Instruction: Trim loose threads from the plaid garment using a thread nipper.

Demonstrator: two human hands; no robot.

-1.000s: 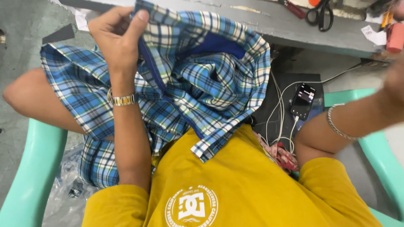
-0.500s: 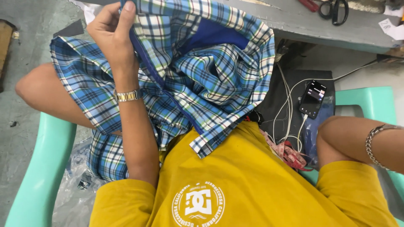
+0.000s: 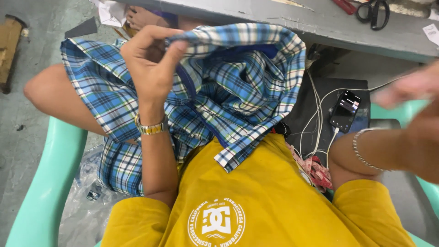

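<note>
Since prev frame left hand kept its pinch on plaid shirt w/ fabric bunched on lap, right hand blurred, grip can't tell.

Grey worktable across the far edge, black-handled scissors lying at its far right, a red tool just left of them

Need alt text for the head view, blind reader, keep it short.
Seen from above, a seated person's left hand pinches a fold of blue plaid cloth bunched over their lap, while the blurred right hand is raised and empty. A phone on white cables lies beside the right leg, and scissors rest on the grey table ahead.
</note>
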